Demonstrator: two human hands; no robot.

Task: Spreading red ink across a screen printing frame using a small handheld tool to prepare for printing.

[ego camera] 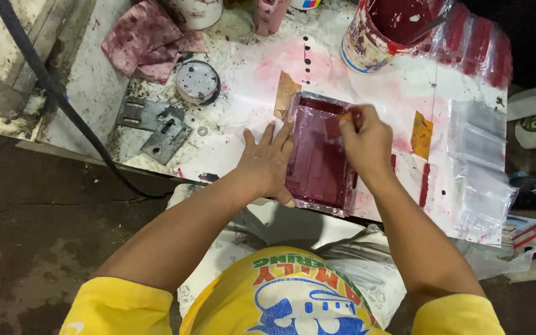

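Observation:
A small rectangular printing frame (316, 162) coated in dark red ink lies on the ink-stained white worktop (243, 80). My left hand (268, 159) rests flat with fingers spread on the frame's left edge. My right hand (366, 138) is closed on a small squeegee-like tool (345, 116) pressed onto the frame's upper right part. Most of the tool is hidden under my fingers. Tan tape strips (285, 93) hold things down at the frame's upper left and to its right.
A tub of dark red ink (383, 28) stands at the back. Clear plastic bags (479, 161) lie to the right. A stained pink rag (147, 37), a round lid (198, 81) and metal brackets (156, 124) are at the left, with a black cable (63, 99) crossing there.

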